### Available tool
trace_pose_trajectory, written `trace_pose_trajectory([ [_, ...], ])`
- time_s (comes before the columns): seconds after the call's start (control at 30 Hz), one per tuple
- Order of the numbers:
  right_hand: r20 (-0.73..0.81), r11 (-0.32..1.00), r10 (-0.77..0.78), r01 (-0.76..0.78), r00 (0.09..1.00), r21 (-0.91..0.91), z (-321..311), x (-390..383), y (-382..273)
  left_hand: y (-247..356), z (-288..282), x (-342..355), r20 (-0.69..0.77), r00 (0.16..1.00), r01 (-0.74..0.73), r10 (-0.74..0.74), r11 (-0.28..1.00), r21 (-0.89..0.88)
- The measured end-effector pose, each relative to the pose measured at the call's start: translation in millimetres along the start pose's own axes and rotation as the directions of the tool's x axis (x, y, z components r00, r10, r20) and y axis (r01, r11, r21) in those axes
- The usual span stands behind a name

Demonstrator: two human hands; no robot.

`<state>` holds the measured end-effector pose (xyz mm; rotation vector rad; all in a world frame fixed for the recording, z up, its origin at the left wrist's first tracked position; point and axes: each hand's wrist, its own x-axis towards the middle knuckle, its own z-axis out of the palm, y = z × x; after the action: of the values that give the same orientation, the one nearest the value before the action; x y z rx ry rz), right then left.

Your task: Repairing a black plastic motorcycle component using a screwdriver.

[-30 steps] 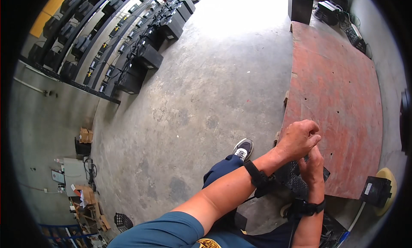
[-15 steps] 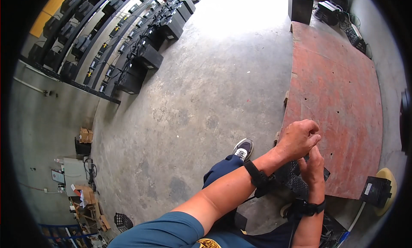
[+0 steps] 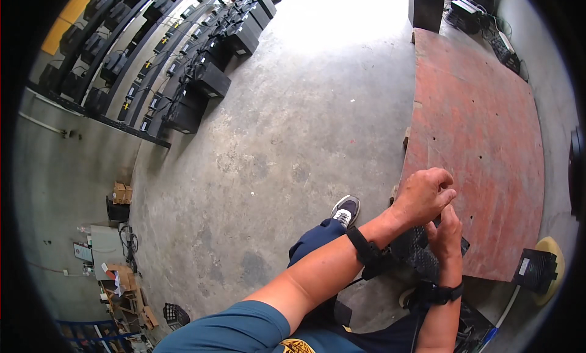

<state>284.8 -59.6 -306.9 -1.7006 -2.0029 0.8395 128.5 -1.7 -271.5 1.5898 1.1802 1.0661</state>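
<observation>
My left hand [image 3: 426, 196] is closed, fingers curled, above the lower end of a red board [image 3: 476, 139]. My right hand [image 3: 445, 237] is closed just below and behind it, fingertips close to or touching the left hand's; whatever they hold is hidden. A black perforated object [image 3: 410, 249] lies under both hands, partly covered. A black strap device [image 3: 366, 250] is on my left wrist and another [image 3: 441, 294] on my right. My shoe [image 3: 347, 208] shows left of the board, on the concrete floor [image 3: 274, 170].
Racks of black boxes [image 3: 210, 78] with cables stand upper left. Cardboard boxes [image 3: 125, 280] and clutter line the left wall. A tall black box [image 3: 425, 11] and devices are beyond the board. A black box on a yellow disc [image 3: 537, 267] is at right, a black crate [image 3: 177, 316] at lower left.
</observation>
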Motion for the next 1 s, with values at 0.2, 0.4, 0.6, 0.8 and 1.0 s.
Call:
trace_pose_trajectory([
  [0.2, -0.115, 0.970, -0.232, 0.238, 0.966, 0.040, 10, 0, 0, -9, 0, 0, -0.041, 0.998, -0.049, 0.048, 0.998, -0.028],
  [0.4, -0.129, 0.992, -0.117, 0.108, 0.985, -0.071, 15, 3, 3, -7, -10, 2, 0.001, 1.000, 0.022, -0.022, 0.999, -0.041],
  [0.6, -0.143, 0.997, -0.074, 0.068, 0.987, -0.046, 12, 2, -7, -1, -13, 1, 0.038, 0.997, 0.073, -0.070, 0.995, -0.061],
  [0.8, -0.201, 0.966, -0.258, 0.259, 0.945, -0.022, 22, 1, 2, -1, -14, 0, 0.034, 0.998, 0.062, -0.060, 0.997, -0.051],
  [1.0, -0.109, 0.996, -0.069, 0.062, 0.992, -0.063, 12, -3, -4, 2, -16, 0, 0.033, 0.997, 0.065, -0.063, 0.997, -0.039],
])
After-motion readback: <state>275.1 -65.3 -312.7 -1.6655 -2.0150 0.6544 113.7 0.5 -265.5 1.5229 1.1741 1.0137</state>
